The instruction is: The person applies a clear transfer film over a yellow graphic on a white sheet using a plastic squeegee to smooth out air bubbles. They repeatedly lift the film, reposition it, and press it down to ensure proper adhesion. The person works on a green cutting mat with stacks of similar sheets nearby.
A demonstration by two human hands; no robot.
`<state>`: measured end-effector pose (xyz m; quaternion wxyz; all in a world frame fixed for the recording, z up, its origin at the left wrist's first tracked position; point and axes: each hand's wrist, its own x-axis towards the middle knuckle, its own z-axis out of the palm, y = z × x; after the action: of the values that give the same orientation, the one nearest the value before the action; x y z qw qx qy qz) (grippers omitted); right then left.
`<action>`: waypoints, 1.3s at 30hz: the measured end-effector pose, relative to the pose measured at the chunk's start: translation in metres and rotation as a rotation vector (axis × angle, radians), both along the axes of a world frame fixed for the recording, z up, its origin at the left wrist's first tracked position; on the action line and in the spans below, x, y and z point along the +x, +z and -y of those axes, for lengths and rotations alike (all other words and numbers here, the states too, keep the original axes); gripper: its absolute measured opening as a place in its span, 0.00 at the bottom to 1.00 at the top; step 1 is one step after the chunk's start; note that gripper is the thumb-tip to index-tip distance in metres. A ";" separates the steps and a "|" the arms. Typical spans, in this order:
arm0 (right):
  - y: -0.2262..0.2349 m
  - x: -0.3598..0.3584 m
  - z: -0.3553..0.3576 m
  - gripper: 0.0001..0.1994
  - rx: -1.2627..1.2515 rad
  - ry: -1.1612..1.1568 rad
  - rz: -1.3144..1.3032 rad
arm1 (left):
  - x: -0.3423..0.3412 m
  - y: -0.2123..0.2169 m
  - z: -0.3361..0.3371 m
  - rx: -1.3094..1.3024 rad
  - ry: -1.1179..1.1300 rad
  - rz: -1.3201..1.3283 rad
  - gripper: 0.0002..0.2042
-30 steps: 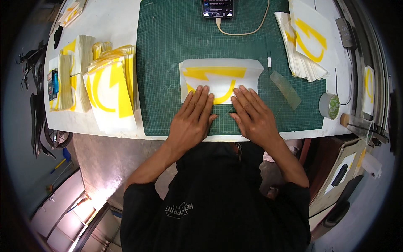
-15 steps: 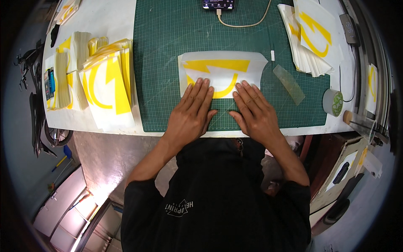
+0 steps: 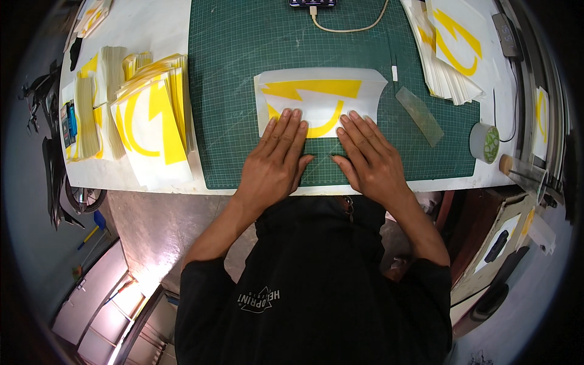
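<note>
I am pressing my left hand (image 3: 277,161) and right hand (image 3: 368,161), both flat and open, on a yellow-marked sheet (image 3: 319,97) lying mid green cutting mat (image 3: 231,121), near the white tabletop's (image 3: 146,30) front edge.

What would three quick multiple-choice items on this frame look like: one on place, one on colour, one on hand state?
1. Where does the sheet under the hands lie?
A. on the green cutting mat
B. on the stack of sheets at the left
C. on the floor

2. What colour are the shapes on the sheet?
A. red
B. blue
C. yellow

3. How are the left hand and the right hand set?
A. both clenched in fists
B. both flat, fingers spread, palms down
C. one lifted off the table

Answers:
1. A, the sheet rests on the gridded mat, apart from the stacks on both sides.
2. C, a yellow bolt and curve show on the white sheet.
3. B, both hands lie flat side by side, fingers reaching onto the near edge of the sheet.
</note>
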<state>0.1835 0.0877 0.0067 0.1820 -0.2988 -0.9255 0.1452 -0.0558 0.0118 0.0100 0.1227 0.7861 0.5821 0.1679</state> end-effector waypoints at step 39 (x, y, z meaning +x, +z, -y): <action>0.003 -0.002 -0.001 0.23 -0.011 -0.015 -0.013 | 0.004 0.008 -0.001 0.029 0.036 -0.035 0.29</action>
<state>0.1813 0.0886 0.0093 0.1874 -0.3056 -0.9213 0.1507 -0.0518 0.0127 0.0179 0.0981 0.7799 0.5957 0.1648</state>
